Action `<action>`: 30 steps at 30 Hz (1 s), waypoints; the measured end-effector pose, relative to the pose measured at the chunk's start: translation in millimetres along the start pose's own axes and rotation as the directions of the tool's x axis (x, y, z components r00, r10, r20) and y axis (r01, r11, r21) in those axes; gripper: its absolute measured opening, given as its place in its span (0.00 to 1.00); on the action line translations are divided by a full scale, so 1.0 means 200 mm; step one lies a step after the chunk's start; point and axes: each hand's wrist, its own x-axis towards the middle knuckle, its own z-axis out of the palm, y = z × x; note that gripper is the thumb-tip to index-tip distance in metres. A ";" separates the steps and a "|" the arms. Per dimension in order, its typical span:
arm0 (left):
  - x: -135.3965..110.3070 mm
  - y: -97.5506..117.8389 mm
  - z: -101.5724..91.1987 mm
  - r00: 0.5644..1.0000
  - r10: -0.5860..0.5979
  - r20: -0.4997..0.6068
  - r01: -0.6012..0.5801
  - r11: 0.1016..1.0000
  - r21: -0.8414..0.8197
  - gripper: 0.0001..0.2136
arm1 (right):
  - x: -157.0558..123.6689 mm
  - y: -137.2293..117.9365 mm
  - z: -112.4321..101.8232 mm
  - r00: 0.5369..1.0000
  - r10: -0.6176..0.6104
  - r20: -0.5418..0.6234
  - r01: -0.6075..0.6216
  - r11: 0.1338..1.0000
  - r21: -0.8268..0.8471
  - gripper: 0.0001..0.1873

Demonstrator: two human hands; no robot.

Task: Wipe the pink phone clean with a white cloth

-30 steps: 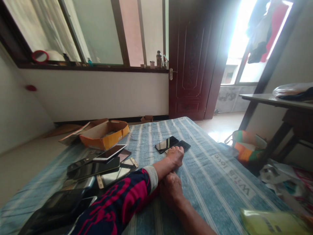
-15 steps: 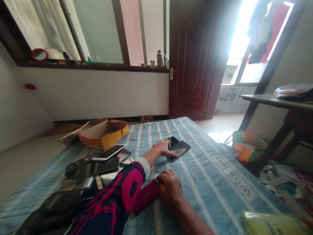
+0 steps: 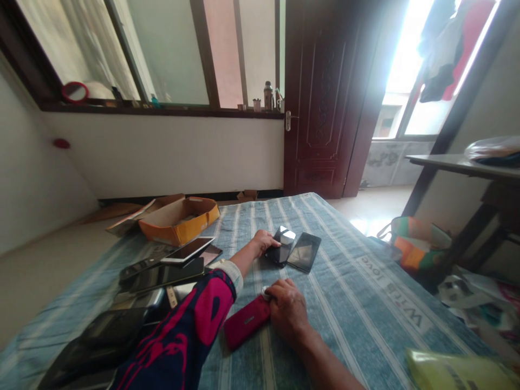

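Note:
My left hand (image 3: 266,242), in a navy and pink sleeve, grips the left edge of a dark phone (image 3: 285,244) whose glass reflects light. A second dark phone (image 3: 304,252) lies flat just right of it. Nearer to me, my right hand (image 3: 289,310) is closed at the far end of a magenta-red phone (image 3: 247,324). A small whitish round thing (image 3: 265,292) shows at its fingertips; I cannot make out what it is. Left of my sleeve lie several devices, among them a white-framed tablet (image 3: 189,250) and a long black phone (image 3: 168,275).
An open orange cardboard box (image 3: 179,227) stands at the bed's far left. Black cases (image 3: 95,336) lie at the near left. A yellow packet (image 3: 455,371) is at the near right on the striped bedsheet (image 3: 349,303). Bags (image 3: 418,244) sit beyond the right edge.
My left hand has gone from spread over the two dark phones to gripping one, which is now turned and apart from the other. The view has shifted slightly; my right hand stays at the red phone.

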 end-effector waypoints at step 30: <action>-0.82 -0.44 -0.82 0.999 0.037 -0.024 -0.033 0.990 0.134 0.08 | -0.06 0.01 -0.04 1.000 -0.005 0.021 0.006 1.000 -0.019 0.18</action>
